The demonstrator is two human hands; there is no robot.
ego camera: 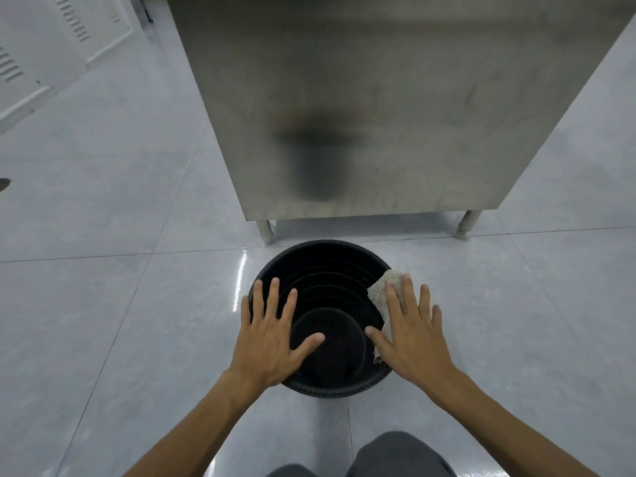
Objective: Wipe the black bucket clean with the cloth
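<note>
The black bucket stands upright on the floor, seen from above, with ribbed inner walls and a dark round bottom. My left hand lies over its left rim with fingers spread and straight. My right hand lies flat over the right rim, fingers spread, pressing a pale beige cloth against the rim. Most of the cloth is hidden under that hand; its far corner and a lower edge stick out.
A stainless steel cabinet on short legs stands just behind the bucket. Glossy grey floor tiles surround it. A white vented panel is at the far left. My knees show at the bottom edge.
</note>
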